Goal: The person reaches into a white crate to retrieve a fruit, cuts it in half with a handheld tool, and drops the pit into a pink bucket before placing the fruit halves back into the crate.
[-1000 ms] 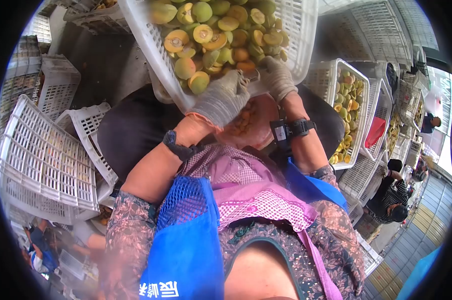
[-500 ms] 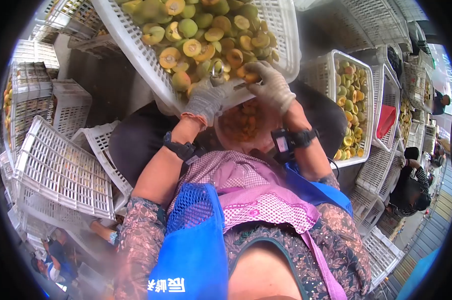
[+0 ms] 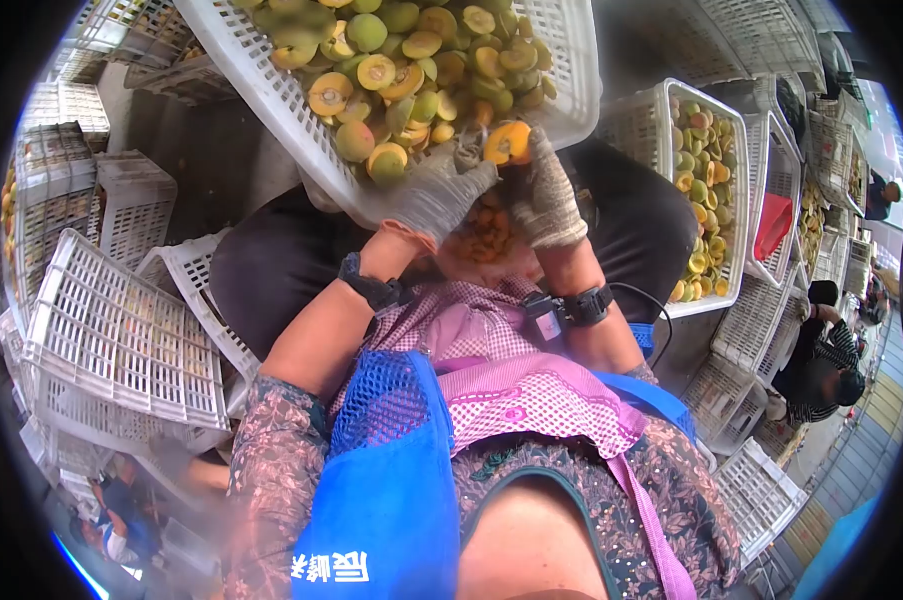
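Note:
A white plastic crate (image 3: 271, 130) of halved yellow-green fruit (image 3: 376, 72) stands in front of me, tilted. Near its close edge, my left hand (image 3: 436, 197) is closed round a small metal tool (image 3: 474, 140), whose tip is beside the fruit and partly blurred. Between the thumb and fingers of my right hand (image 3: 549, 200) is an orange fruit half (image 3: 507, 144), its cut side showing. Below both hands, between my knees, lie orange fruit pieces (image 3: 489, 235) in a container partly hidden by my hands and apron.
Another crate (image 3: 661, 150) of fruit halves stands at right, beside a crate with a red item (image 3: 772, 225). Stacked white crates (image 3: 121, 330) fill the left. A person in striped sleeves (image 3: 821, 365) is at far right; another person (image 3: 121, 505) is at lower left.
Both hands have drawn closer together. The fruit half in my right hand has turned, so its orange cut side now shows beside the tool. My right forearm has shifted a little left.

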Demonstrator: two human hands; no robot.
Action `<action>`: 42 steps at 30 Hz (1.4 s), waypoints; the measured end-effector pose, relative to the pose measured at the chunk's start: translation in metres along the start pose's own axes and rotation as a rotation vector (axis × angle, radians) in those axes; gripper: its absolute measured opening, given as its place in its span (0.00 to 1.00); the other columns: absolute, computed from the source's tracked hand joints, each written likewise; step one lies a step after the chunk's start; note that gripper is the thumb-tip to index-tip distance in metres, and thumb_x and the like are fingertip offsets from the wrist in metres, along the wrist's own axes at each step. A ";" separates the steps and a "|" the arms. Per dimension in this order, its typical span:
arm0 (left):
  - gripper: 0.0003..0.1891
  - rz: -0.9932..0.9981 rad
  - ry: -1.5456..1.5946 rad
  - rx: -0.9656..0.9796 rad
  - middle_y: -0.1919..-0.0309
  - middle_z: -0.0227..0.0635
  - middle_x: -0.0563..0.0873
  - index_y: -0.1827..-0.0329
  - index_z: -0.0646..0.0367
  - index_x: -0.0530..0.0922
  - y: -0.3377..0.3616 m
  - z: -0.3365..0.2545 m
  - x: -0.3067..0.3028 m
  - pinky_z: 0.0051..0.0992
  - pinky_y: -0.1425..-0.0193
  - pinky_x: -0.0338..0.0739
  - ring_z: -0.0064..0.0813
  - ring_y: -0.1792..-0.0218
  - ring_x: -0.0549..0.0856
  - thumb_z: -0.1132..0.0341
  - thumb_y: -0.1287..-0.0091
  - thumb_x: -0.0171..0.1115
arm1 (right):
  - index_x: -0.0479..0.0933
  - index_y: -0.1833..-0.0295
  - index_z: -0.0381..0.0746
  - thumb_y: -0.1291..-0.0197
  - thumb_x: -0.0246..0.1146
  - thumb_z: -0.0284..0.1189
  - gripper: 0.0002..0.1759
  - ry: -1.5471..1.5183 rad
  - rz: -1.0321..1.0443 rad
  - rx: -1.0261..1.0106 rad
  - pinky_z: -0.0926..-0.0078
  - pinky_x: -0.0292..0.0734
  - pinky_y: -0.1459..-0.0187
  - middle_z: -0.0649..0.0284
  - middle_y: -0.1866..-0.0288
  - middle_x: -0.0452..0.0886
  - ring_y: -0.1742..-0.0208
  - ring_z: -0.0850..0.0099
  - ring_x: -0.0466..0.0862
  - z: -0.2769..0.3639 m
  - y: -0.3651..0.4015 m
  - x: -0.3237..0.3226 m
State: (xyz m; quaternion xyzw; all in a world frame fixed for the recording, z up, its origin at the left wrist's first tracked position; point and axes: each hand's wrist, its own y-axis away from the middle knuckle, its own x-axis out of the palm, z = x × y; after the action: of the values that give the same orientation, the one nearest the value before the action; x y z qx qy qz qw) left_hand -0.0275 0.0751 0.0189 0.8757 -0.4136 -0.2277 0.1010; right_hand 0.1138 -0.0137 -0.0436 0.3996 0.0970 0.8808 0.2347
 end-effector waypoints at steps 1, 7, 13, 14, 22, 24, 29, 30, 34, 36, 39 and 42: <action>0.17 0.004 0.001 0.000 0.57 0.41 0.84 0.47 0.61 0.76 0.001 0.000 0.002 0.30 0.51 0.76 0.33 0.54 0.82 0.61 0.35 0.58 | 0.67 0.37 0.35 0.30 0.53 0.39 0.23 0.203 0.024 -0.162 0.69 0.71 0.41 0.56 0.43 0.76 0.44 0.68 0.76 -0.005 -0.003 -0.009; 0.19 0.089 -0.148 0.260 0.53 0.42 0.83 0.43 0.62 0.74 0.000 0.024 0.013 0.33 0.48 0.75 0.39 0.52 0.82 0.63 0.34 0.55 | 0.69 0.39 0.35 0.30 0.51 0.42 0.24 -0.146 -0.050 0.130 0.68 0.74 0.44 0.54 0.49 0.77 0.48 0.64 0.78 0.028 0.017 0.048; 0.16 0.214 -0.511 0.416 0.53 0.45 0.82 0.46 0.62 0.75 0.002 0.036 0.014 0.32 0.48 0.75 0.41 0.52 0.81 0.65 0.33 0.52 | 0.70 0.42 0.34 0.31 0.51 0.39 0.21 0.175 -0.074 -0.013 0.63 0.78 0.51 0.52 0.52 0.78 0.52 0.60 0.79 0.022 0.016 0.037; 0.15 0.261 -0.565 0.421 0.53 0.45 0.82 0.48 0.62 0.76 0.002 0.039 0.014 0.32 0.49 0.76 0.40 0.52 0.81 0.64 0.33 0.52 | 0.70 0.43 0.34 0.32 0.51 0.38 0.20 0.410 -0.067 -0.102 0.62 0.79 0.53 0.51 0.53 0.78 0.53 0.59 0.79 0.020 0.013 0.033; 0.11 0.215 -0.642 0.372 0.58 0.42 0.84 0.53 0.62 0.78 0.006 0.014 0.016 0.31 0.50 0.76 0.37 0.56 0.82 0.68 0.34 0.53 | 0.74 0.49 0.37 0.32 0.50 0.38 0.17 0.308 -0.076 -0.092 0.71 0.79 0.61 0.54 0.55 0.79 0.56 0.66 0.80 0.019 0.025 0.048; 0.11 0.296 -0.204 0.249 0.57 0.41 0.84 0.52 0.64 0.77 0.009 0.002 0.010 0.29 0.50 0.76 0.36 0.55 0.82 0.70 0.33 0.52 | 0.74 0.50 0.37 0.31 0.50 0.38 0.17 0.270 -0.099 -0.080 0.74 0.78 0.61 0.56 0.55 0.79 0.57 0.68 0.80 0.018 0.026 0.051; 0.11 0.323 -0.300 0.544 0.56 0.42 0.83 0.51 0.63 0.77 0.003 0.032 0.013 0.28 0.50 0.77 0.36 0.53 0.82 0.69 0.33 0.53 | 0.74 0.51 0.38 0.32 0.51 0.40 0.17 0.804 -0.083 -0.300 0.76 0.78 0.66 0.58 0.58 0.80 0.60 0.69 0.81 0.013 0.020 0.036; 0.11 0.310 0.188 0.761 0.56 0.42 0.83 0.52 0.61 0.78 0.002 0.046 0.012 0.28 0.51 0.77 0.35 0.53 0.82 0.68 0.32 0.53 | 0.74 0.51 0.38 0.32 0.51 0.40 0.17 0.809 -0.077 -0.293 0.76 0.78 0.66 0.58 0.58 0.80 0.60 0.69 0.81 0.013 0.020 0.037; 0.11 0.226 -0.096 0.364 0.60 0.40 0.85 0.54 0.61 0.79 0.005 0.020 0.032 0.27 0.52 0.77 0.33 0.54 0.83 0.65 0.33 0.55 | 0.74 0.51 0.38 0.31 0.50 0.43 0.20 0.724 -0.070 -0.345 0.75 0.78 0.68 0.58 0.59 0.80 0.60 0.67 0.81 0.021 0.023 0.051; 0.14 0.107 -0.341 0.376 0.61 0.38 0.85 0.54 0.62 0.79 0.006 0.019 0.037 0.28 0.53 0.76 0.31 0.55 0.83 0.61 0.33 0.56 | 0.74 0.51 0.37 0.31 0.50 0.44 0.20 0.513 -0.078 -0.186 0.75 0.79 0.66 0.57 0.58 0.80 0.60 0.67 0.81 0.024 0.023 0.054; 0.15 0.345 0.030 0.102 0.62 0.38 0.85 0.53 0.61 0.79 0.013 0.005 0.016 0.29 0.52 0.76 0.32 0.55 0.84 0.59 0.35 0.57 | 0.74 0.51 0.37 0.31 0.50 0.44 0.21 0.047 -0.103 -0.018 0.76 0.79 0.64 0.57 0.58 0.80 0.61 0.68 0.81 0.020 0.024 0.056; 0.14 0.371 -0.425 0.315 0.61 0.37 0.85 0.53 0.61 0.79 0.021 -0.016 -0.001 0.30 0.53 0.76 0.31 0.56 0.83 0.63 0.35 0.56 | 0.74 0.52 0.37 0.31 0.49 0.45 0.21 0.700 -0.063 -0.321 0.76 0.78 0.61 0.58 0.59 0.79 0.61 0.68 0.81 0.015 0.026 0.061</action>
State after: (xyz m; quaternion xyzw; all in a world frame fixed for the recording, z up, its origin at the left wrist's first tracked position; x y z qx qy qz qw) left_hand -0.0345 0.0619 0.0414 0.7232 -0.6079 -0.3166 -0.0845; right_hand 0.0812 -0.0070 0.0155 0.0298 0.0446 0.9603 0.2738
